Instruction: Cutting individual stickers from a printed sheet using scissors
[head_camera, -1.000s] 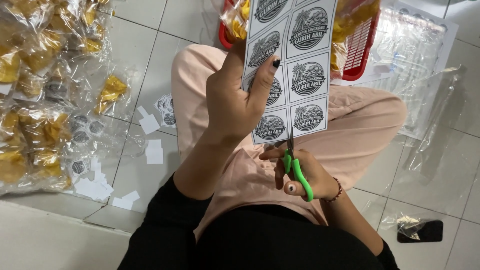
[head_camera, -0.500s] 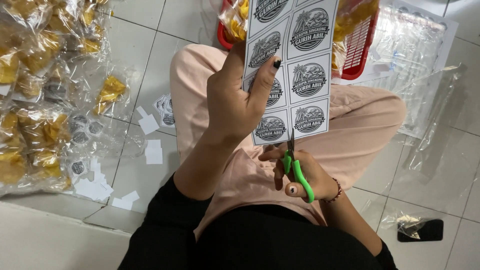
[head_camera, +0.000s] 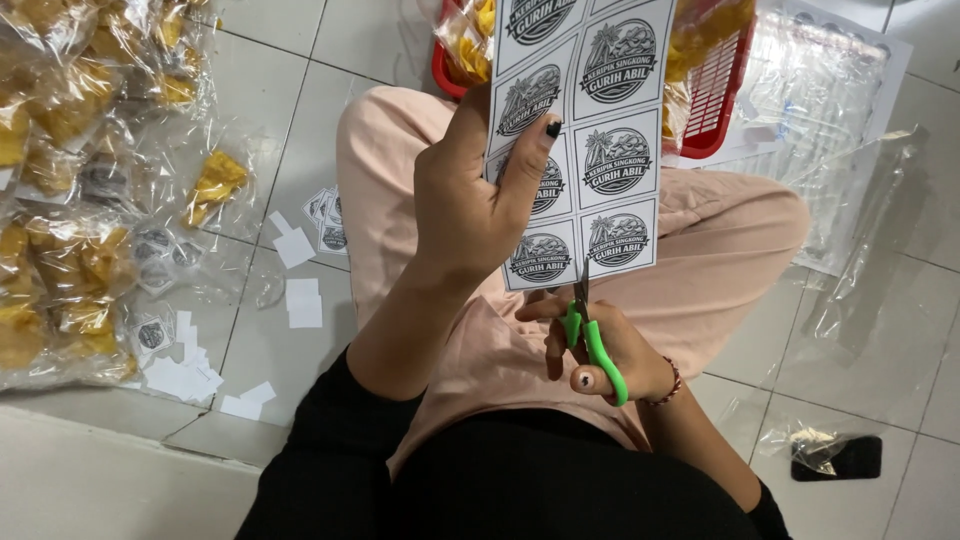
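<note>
My left hand (head_camera: 470, 200) holds up a white sheet of round black-and-white labels (head_camera: 600, 130) over my lap, thumb on its face. Below it my right hand (head_camera: 600, 350) grips green-handled scissors (head_camera: 590, 335). Their blades point up and meet the sheet's bottom edge between two label columns. I sit cross-legged in pink trousers on a tiled floor.
A red basket (head_camera: 715, 90) of yellow snack bags stands beyond my knee. Many clear bags of yellow chips (head_camera: 70, 180) lie at the left, with cut labels and paper scraps (head_camera: 295, 275) beside them. Empty clear plastic bags (head_camera: 840, 150) lie at the right, a dark phone (head_camera: 835, 458) below.
The scissors have shifted slightly upward into the sheet's bottom edge. The left hand and sheet stay nearly still.
</note>
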